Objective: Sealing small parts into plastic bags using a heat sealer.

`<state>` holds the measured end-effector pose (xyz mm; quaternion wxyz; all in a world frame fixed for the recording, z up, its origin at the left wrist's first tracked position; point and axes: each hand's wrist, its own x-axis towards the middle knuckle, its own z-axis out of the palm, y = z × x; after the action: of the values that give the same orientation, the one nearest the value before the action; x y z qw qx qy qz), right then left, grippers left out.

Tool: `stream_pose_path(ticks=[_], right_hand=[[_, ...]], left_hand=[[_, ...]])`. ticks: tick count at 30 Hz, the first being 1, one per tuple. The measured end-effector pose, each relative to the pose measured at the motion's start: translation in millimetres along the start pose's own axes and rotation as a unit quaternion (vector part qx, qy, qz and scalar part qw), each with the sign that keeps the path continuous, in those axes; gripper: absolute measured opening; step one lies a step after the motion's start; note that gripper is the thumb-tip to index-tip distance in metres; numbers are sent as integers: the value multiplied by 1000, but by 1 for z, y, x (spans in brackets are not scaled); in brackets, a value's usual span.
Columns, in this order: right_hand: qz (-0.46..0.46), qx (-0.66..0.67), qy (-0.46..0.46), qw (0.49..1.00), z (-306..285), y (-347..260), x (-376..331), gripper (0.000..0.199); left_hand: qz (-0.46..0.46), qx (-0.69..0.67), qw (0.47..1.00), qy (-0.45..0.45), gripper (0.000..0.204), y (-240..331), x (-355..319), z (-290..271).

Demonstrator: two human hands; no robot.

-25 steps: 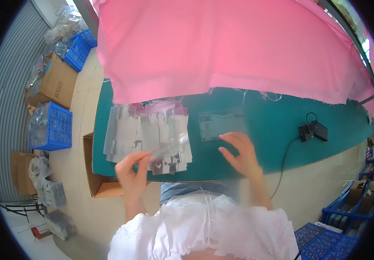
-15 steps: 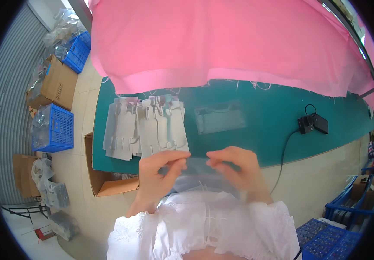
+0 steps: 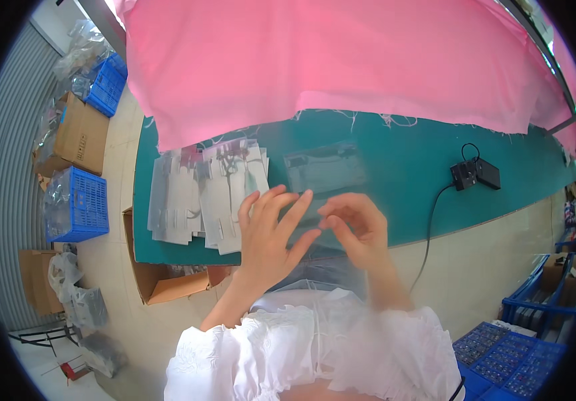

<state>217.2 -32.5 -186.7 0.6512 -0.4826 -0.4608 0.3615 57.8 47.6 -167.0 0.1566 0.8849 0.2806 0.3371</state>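
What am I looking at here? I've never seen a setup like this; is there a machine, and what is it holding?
There is no robot: these are a person's bare hands. Every picture comes from the left of two head-worn cameras looking down; its wide fisheye lens bends straight edges. On the green tabletop lie stacked flat pale cut-out pieces, and, right of them, a clear plastic sheet. Farther right sit black boxes with a cable. Pink cloth hangs over the far side. The left hand has its fingers spread; the right hand has thumb and forefinger close together. Something clear may be between the hands, but it is too faint to tell.
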Motion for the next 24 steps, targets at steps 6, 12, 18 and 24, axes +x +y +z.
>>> stream_pose_path(ticks=[6,12,18,24], right_hand=[[-17,-69,-36,997,-9,-2,-6,30],[-64,-252,-68,963,-16,-19,-13,36],[-125,-338,-62,931,-15,-26,-13,35],[-154,-339,-79,925,-22,-26,-18,33]], left_hand=[[3,-70,995,-67,59,-6,-6,9],[35,-53,990,-122,56,2,-5,0],[62,-4,991,-118,44,10,2,-4],[51,-53,986,-149,33,16,-1,-8]])
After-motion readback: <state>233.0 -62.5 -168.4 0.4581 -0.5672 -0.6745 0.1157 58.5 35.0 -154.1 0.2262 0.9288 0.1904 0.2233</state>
